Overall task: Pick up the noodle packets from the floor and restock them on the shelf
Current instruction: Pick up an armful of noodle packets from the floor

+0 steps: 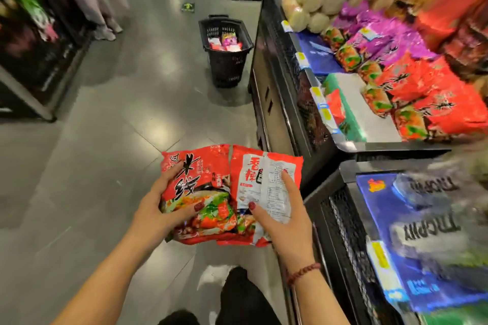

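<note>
I hold two red noodle packets side by side over the grey floor, just left of the black shelf unit. My left hand [163, 207] grips the left packet [200, 174], which shows its front with large black characters. My right hand [280, 215] grips the right packet [257, 171], which shows its white printed back. The shelf [375, 148] to the right carries rows of red and purple noodle packets [422, 103], with a bare strip near its front.
A black shopping basket [227, 60] with several packets inside stands on the floor ahead, beside the shelf end. Blue bags [422, 245] fill the nearer lower shelf at right. Dark displays line the left side. My legs show at the bottom.
</note>
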`<act>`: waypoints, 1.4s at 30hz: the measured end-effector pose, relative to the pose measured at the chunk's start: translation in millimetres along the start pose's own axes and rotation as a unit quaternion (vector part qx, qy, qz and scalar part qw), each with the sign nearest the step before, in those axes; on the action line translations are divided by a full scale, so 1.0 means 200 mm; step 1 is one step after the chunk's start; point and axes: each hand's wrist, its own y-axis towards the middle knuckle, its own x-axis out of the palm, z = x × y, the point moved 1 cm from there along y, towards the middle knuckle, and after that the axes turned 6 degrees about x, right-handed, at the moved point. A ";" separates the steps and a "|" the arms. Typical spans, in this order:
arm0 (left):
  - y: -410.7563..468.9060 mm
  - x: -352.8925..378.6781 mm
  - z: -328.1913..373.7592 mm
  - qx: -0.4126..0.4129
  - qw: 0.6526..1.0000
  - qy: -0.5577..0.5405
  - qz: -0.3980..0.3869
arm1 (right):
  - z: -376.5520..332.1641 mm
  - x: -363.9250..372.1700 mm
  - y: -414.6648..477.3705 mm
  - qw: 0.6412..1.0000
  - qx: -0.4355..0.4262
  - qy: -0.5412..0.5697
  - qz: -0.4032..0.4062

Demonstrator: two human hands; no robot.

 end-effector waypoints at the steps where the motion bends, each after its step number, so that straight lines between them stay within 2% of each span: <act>1: 0.06 0.03 0.02 0.006 1.000 0.000 0.015 | -0.03 -0.01 0.09 1.000 -0.003 -0.008 -0.007; 14: 0.90 0.01 0.11 0.004 0.996 -0.025 0.089 | -0.35 0.20 1.01 0.997 -0.029 0.013 -0.075; 19: 1.44 -0.11 0.12 0.008 0.994 -0.031 0.109 | -0.52 0.41 1.49 0.995 -0.048 0.005 -0.087; 28: 2.46 -0.38 0.28 0.015 0.997 -0.038 0.070 | -0.85 0.79 2.32 0.995 -0.032 0.033 -0.089; 34: 2.97 -0.37 0.30 -0.002 0.996 -0.035 0.077 | -0.98 0.91 2.83 0.995 0.000 0.049 -0.091; 42: 3.74 -0.31 0.36 -0.017 0.991 -0.020 0.128 | -1.19 1.03 3.67 0.992 -0.016 -0.002 -0.124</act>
